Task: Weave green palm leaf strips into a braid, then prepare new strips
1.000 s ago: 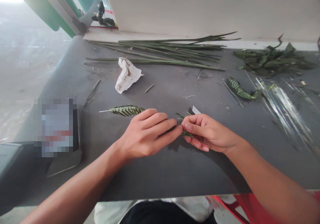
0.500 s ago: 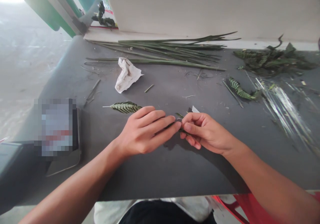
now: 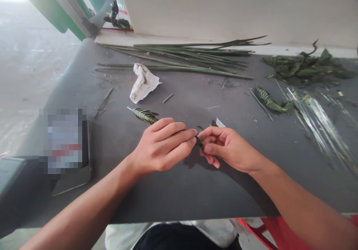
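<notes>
Green braid [image 3: 144, 116] is held by the left hand [image 3: 162, 145]; the right hand [image 3: 231, 149] meets its end, grip unclear. Shaping seems underway, calling next for a steady hold.

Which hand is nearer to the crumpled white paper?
Left. In view, the left hand is below and slightly right of the crumpled white paper; the right hand is farther right, also below.

Hands [image 3: 163, 145] are totally bare, same with the forearms [image 3: 97, 203], and there's some black clothing [image 3: 181, 239] peeking in at the bottom, mostly cut off.
</notes>
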`<state>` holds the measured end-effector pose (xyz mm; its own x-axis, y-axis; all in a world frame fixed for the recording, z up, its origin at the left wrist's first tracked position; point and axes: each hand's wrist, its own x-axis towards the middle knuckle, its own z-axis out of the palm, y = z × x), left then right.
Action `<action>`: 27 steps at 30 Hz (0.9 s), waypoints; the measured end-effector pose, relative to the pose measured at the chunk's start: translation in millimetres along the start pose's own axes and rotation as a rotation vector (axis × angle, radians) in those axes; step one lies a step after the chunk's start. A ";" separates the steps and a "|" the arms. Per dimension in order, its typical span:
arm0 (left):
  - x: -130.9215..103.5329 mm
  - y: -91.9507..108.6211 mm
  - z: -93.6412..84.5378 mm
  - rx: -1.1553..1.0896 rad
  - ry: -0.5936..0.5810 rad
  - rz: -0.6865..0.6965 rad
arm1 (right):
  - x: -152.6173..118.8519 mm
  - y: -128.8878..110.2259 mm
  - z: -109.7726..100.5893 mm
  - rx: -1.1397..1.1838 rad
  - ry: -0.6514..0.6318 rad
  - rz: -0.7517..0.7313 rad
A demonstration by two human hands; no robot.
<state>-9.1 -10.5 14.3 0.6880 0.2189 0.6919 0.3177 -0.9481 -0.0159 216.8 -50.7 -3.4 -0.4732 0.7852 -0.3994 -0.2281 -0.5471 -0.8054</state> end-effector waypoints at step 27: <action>-4.2 -12.9 8.1 0.192 -0.352 -0.118 | -5.1 4.0 2.7 -0.134 -0.157 0.022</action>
<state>-10.8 2.7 5.8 0.8102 0.4201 0.4088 0.5002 -0.8591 -0.1084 216.1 -57.6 -3.4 -0.6063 0.7127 -0.3529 -0.1057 -0.5121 -0.8524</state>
